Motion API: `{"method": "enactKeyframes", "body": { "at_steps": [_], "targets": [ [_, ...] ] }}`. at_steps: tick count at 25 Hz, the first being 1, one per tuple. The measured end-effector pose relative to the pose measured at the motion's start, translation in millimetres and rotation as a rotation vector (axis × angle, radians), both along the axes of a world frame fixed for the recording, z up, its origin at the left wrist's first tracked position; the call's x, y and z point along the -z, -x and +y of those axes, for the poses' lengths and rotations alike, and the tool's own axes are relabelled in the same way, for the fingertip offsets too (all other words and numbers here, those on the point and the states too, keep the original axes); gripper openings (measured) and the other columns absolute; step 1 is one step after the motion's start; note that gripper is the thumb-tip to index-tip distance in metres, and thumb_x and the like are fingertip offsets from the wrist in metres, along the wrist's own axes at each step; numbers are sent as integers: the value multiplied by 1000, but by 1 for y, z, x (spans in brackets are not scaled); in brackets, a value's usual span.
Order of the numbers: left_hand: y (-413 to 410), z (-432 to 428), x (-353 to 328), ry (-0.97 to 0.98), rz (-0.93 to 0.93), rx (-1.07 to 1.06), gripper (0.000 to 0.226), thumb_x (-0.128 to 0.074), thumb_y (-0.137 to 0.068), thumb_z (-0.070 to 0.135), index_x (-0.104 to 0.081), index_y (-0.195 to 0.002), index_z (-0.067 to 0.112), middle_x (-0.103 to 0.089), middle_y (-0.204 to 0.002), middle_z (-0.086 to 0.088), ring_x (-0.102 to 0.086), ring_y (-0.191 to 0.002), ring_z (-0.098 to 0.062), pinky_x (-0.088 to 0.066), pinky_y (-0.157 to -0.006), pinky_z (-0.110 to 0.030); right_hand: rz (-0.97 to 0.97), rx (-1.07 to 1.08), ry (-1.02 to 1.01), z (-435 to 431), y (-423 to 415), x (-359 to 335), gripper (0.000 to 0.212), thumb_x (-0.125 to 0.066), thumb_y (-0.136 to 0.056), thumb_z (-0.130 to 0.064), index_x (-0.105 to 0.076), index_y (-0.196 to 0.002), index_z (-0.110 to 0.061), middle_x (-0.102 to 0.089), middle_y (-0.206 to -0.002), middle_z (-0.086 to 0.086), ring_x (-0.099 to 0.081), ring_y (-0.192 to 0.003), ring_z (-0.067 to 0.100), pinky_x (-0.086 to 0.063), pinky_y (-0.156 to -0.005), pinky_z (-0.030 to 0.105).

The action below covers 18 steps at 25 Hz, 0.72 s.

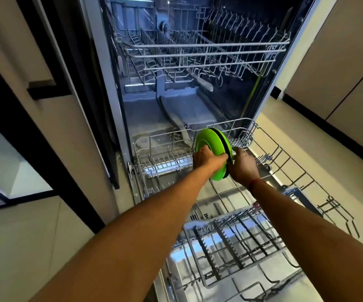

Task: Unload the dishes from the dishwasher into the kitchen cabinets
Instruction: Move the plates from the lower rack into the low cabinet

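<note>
Two or three green plates [212, 141] stand on edge, pressed together, with a dark rim between them, over the far part of the pulled-out lower rack [285, 162]. My left hand [207, 159] grips the stack from its left face. My right hand [242, 163] clasps it from the right side. The stack sits just above the rack's tines. The rest of the lower rack holds no dishes that I can see. The upper rack [208, 53] inside the dishwasher looks bare.
The dishwasher door lies open flat under the lower rack, with its detergent panel [211, 212] visible. Beige cabinet fronts [339, 83] stand to the right across a pale floor. A dark-framed panel and cabinet side [45, 105] rise on the left.
</note>
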<state>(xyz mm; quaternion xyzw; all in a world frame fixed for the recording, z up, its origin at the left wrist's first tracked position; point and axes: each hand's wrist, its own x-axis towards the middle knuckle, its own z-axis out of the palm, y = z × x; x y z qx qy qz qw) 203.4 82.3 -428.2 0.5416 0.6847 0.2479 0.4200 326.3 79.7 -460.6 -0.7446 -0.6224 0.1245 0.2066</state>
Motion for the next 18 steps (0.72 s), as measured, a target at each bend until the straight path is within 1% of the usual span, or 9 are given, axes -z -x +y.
{"method": "enactKeyframes", "body": {
  "at_steps": [2, 4, 5, 8, 9, 11, 13, 15, 18],
  "targets": [
    [-2, 4, 0, 22, -16, -12, 70, -70, -80, 41, -45, -137, 10, -48, -138, -16, -48, -125, -33, -46, -100, -40, 5, -29, 27, 4, -3, 2, 34, -60, -89, -22, -55, -119, -7, -69, -102, 23, -65, -93, 41, -54, -79, 50],
    [-2, 6, 0, 21, -19, -8, 70, -71, -80, 41, -46, -135, 8, -49, -137, -17, -50, -124, -34, -48, -98, -39, 6, -67, 37, 6, -4, 1, 27, -59, -88, -19, -63, -113, -9, -70, -97, 21, -66, -90, 39, -54, -77, 45],
    [-3, 7, -1, 20, -11, 8, 71, -72, -80, 41, -45, -136, 7, -50, -138, -17, -49, -124, -34, -47, -98, -38, 4, -73, 26, 6, -5, 1, 24, -60, -88, -18, -65, -109, -9, -70, -94, 20, -66, -87, 38, -53, -73, 41],
    [-8, 5, -2, -4, 35, 34, 68, -73, -80, 38, -48, -133, 4, -53, -135, -17, -52, -123, -32, -47, -94, -34, -31, -33, -14, 2, -7, -4, 15, -60, -86, -17, -65, -96, -6, -69, -85, 17, -62, -75, 31, -42, -62, 30],
    [-9, 4, -3, -13, 39, 25, 65, -74, -79, 37, -51, -131, 5, -54, -134, -17, -53, -122, -31, -48, -93, -34, -32, -16, -37, -2, -7, -7, 13, -60, -87, -17, -64, -92, -6, -68, -82, 16, -60, -70, 29, -44, -61, 31],
    [-11, 2, -4, -17, 31, 0, 61, -74, -79, 35, -54, -127, 5, -56, -132, -17, -54, -120, -32, -48, -92, -34, -54, 13, -115, -13, -5, -14, 17, -57, -90, -21, -62, -90, -5, -67, -79, 16, -60, -66, 29, -53, -62, 39],
    [-12, 2, -4, -20, 8, -31, 58, -73, -80, 34, -55, -126, 4, -56, -131, -18, -54, -120, -33, -47, -93, -35, -128, 25, -195, -27, -5, -21, 19, -54, -93, -20, -60, -94, -2, -65, -77, 16, -62, -65, 31, -56, -63, 46],
    [-12, 3, -2, -25, -8, -69, 60, -74, -79, 37, -55, -125, 4, -56, -131, -18, -53, -121, -33, -47, -95, -36, -202, -2, -227, -41, -7, -28, 18, -55, -94, -16, -59, -101, 0, -64, -76, 14, -62, -64, 28, -57, -63, 46],
    [-13, 7, 3, -10, -34, -109, 69, -74, -76, 51, -57, -123, 3, -57, -129, -19, -53, -120, -34, -46, -94, -36, -262, 3, -263, -62, -13, -37, 21, -58, -92, -12, -57, -109, 0, -63, -74, 12, -60, -62, 26, -57, -61, 45]
  ]
}}
